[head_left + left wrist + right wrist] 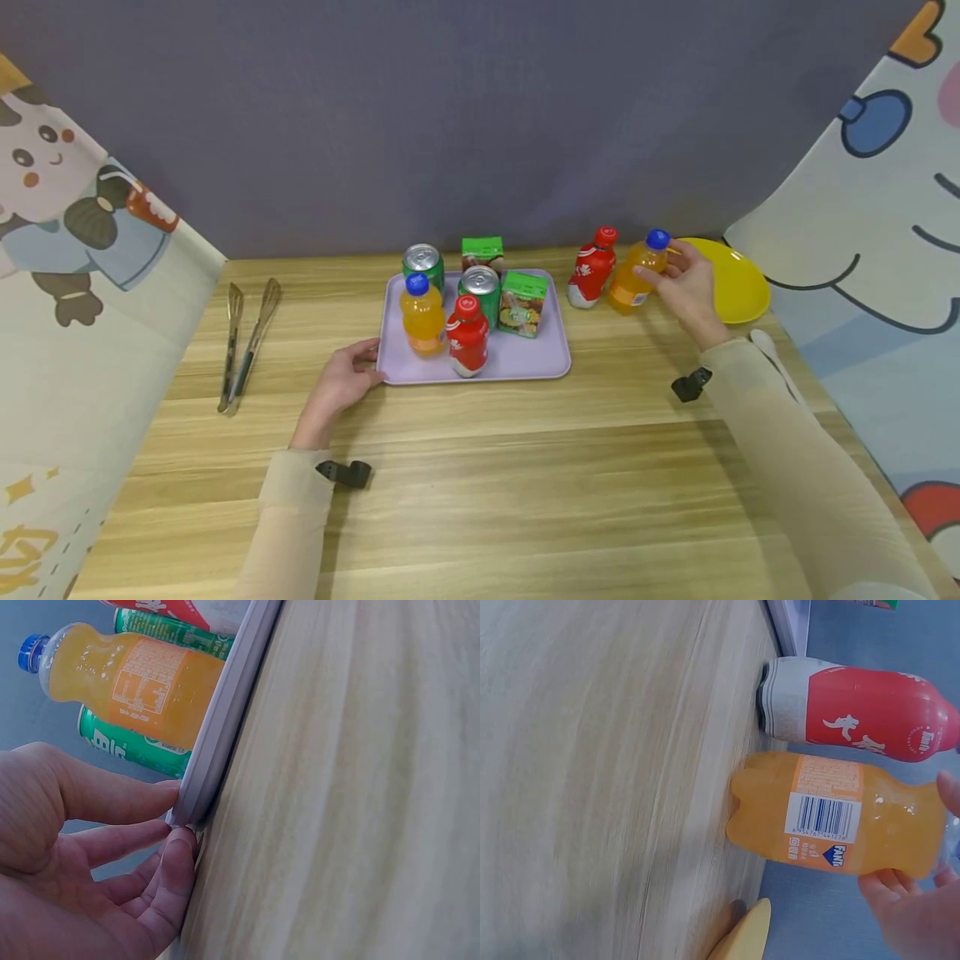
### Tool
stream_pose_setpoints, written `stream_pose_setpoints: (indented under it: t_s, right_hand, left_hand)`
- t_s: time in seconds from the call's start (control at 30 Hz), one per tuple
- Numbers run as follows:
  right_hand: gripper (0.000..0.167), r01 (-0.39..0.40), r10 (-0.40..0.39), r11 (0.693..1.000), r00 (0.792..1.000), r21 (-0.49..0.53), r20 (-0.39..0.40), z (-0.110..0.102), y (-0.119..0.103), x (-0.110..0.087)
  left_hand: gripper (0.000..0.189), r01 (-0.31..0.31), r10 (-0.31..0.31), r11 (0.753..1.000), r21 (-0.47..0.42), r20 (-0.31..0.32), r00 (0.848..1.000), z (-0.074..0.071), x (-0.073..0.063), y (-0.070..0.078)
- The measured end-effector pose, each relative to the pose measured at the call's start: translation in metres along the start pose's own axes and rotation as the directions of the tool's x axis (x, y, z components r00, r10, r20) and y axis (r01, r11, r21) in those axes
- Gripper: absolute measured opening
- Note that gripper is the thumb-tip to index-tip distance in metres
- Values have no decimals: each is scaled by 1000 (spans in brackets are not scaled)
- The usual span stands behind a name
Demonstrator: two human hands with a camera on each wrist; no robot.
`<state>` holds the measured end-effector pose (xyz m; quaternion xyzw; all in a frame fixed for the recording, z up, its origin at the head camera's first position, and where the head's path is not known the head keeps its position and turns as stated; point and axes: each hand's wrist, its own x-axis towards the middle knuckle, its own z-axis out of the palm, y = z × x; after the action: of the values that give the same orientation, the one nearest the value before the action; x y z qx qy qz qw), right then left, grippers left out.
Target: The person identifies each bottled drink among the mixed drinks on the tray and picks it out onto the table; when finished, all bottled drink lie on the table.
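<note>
Orange-drink btl: clear plastic, blue cap on, orange label w/ barcode + blue logo starting "FANT". Full to abt the neck. Approx upright, slight lean; R fingers & thumb grip it up nr the neck, just below cap. Can't tell if base touches down.

Lilac tray: rectangular, rounded corners, low raised rim, roughly level. Nr-left corner pinched btwn L thumb & L fingers; remainder extends right of them, loaded w/ drinks.

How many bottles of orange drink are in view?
2: one orange bottle on the tray; the other bottle held in the right hand, beside a red bottle.
</note>
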<state>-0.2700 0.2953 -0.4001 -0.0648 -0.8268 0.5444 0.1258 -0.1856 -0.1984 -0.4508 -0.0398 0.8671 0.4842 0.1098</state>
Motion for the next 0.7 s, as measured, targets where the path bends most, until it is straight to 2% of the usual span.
stream_pose_setpoints:
  t_s: [0.33,0.7]
  right_hand:
    - [64,50,-49,998,999,-36,19,-7,-5,-4]
    - [60,63,-60,994,998,-85,27,-14,-5,-18]
  left_hand:
    - [63,-11,11,1000,-4,-1,1000,-1,-1,0]
    - [63,-9,9,1000,-9,0,1000,-2,-3,1]
